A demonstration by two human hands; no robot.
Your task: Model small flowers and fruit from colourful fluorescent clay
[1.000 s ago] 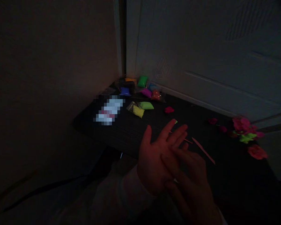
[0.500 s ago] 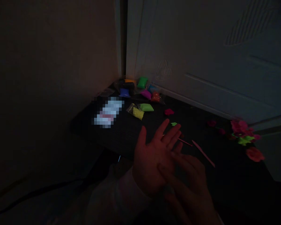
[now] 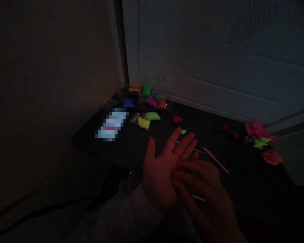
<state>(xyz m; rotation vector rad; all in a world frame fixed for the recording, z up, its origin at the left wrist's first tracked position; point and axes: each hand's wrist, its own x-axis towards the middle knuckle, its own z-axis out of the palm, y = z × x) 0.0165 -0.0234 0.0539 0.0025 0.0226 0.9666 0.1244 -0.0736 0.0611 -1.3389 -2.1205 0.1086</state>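
My left hand (image 3: 163,173) is palm up over the near part of the dark table, its fingers stretched out. My right hand (image 3: 207,189) has its fingers drawn together, with the tips and thumb against the left palm. A thin white stick (image 3: 198,198) shows between the right thumb and fingers; its ends are hidden. Beyond the left fingertips lie a small light-green piece (image 3: 183,132) and a red-pink lump (image 3: 177,119). A thin pink rod (image 3: 199,151) lies partly behind the left fingers, and a pink modelling knife (image 3: 216,161) is just to the right.
Several bags of coloured clay (image 3: 147,90) are grouped at the back corner, with a yellow bag (image 3: 143,123) in front. A blurred bright screen (image 3: 112,124) lies at the left. Pink flowers (image 3: 254,130) and an orange flower (image 3: 272,157) sit at the right. The white panel (image 3: 192,44) rises behind the table (image 3: 131,148).
The right fingers have drawn closer together on the left palm, and the white stick has come into sight. The view has shifted slightly right.
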